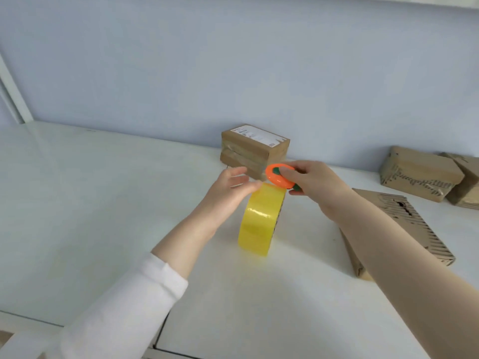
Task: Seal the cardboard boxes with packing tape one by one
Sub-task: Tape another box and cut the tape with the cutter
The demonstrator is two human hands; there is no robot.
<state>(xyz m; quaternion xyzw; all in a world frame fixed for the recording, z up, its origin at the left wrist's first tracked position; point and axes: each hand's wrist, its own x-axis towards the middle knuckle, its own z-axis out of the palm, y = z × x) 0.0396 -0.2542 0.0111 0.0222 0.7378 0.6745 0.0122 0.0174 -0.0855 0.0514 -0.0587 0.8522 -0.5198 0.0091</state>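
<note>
A yellow roll of packing tape [260, 220] stands on edge on the white table [103, 203]. My left hand [230, 190] rests on the roll's top with its fingers fairly straight. My right hand [313, 185] grips an orange and green tape cutter [278, 176] just above the roll's top right. A taped cardboard box [255, 149] with a white label stands behind the roll against the wall.
A flat cardboard box [396, 224] lies at the right, partly under my right forearm. Two more boxes, one [420, 174] and another [466, 182], sit at the far right near the wall. A seam [162, 330] splits the table near its front edge.
</note>
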